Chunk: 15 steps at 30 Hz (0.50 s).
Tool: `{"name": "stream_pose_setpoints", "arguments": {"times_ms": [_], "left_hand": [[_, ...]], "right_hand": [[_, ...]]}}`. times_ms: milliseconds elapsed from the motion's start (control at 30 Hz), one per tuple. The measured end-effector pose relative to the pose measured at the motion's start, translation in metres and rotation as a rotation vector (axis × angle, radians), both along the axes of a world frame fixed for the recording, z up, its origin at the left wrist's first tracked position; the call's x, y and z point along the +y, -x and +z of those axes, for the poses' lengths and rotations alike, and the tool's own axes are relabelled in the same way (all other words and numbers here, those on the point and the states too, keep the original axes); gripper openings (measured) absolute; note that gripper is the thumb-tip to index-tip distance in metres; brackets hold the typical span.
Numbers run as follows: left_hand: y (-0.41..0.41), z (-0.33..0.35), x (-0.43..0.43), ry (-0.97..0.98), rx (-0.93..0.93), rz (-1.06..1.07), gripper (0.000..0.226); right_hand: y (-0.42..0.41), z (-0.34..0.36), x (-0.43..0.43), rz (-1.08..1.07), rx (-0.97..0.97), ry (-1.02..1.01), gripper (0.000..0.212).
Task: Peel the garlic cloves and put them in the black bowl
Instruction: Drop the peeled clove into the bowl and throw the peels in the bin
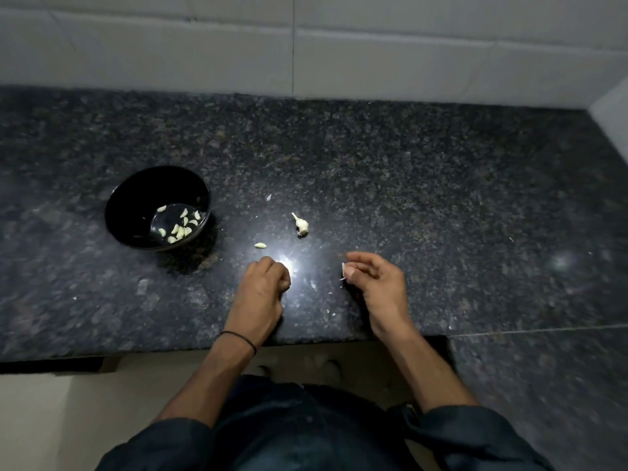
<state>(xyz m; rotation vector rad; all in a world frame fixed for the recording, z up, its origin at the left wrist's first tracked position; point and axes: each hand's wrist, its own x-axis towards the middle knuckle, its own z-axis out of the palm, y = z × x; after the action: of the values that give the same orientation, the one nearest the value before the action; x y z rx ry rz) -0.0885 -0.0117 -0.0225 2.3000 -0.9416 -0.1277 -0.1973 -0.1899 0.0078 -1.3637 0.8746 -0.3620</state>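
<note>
The desk [424,185] is of dark speckled stone, polished, with a bright spot of reflected light near its near edge, between the two hands. Behind its far edge stands a wall of white tiles [407,56], and a second white wall meets it at the far right corner. Below the near edge a pale floor [47,423] is visible.

The black bowl [142,195] stands toward the left side of the desk and has several peeled garlic cloves [180,230] in its bottom. One more peeled clove [260,245] lies on the desk just right of the bowl, and beside it, farther from the near edge, lies a garlic stem piece [301,226]. Small skin scraps [329,311] are scattered near the hands.

The right hand [373,280] pinches a garlic clove [347,269] between thumb and fingers, close to the near edge. The left hand [266,280] has its fingers curled down onto the desk; they hide the palm, so I cannot tell if it holds something. A black band [238,337] is around the left wrist.

The picture is dim and a little blurred, and the dark sleeves [475,433] are cut by the bottom border
</note>
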Motion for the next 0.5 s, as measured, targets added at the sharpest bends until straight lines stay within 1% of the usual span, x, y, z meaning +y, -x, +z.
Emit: {"name": "stream_pose_setpoints", "arguments": {"times_ms": [133, 267, 400, 500], "left_hand": [[-0.015, 0.006, 0.002, 0.022, 0.097, -0.056, 0.032], [-0.024, 0.021, 0.007, 0.154, 0.219, -0.101, 0.027], [-0.029, 0.030, 0.015, 0.223, 0.429, -0.095, 0.019], [-0.030, 0.026, 0.016, 0.257, 0.581, -0.108, 0.018]], "right_hand": [[0.003, 0.007, 0.009, -0.164, -0.061, -0.190, 0.024], [0.004, 0.012, 0.025, -0.293, -0.154, -0.353, 0.025], [0.006, 0.018, 0.048, -0.437, -0.209, -0.429, 0.021], [0.013, 0.018, 0.069, -0.522, -0.225, -0.458, 0.020]]}}
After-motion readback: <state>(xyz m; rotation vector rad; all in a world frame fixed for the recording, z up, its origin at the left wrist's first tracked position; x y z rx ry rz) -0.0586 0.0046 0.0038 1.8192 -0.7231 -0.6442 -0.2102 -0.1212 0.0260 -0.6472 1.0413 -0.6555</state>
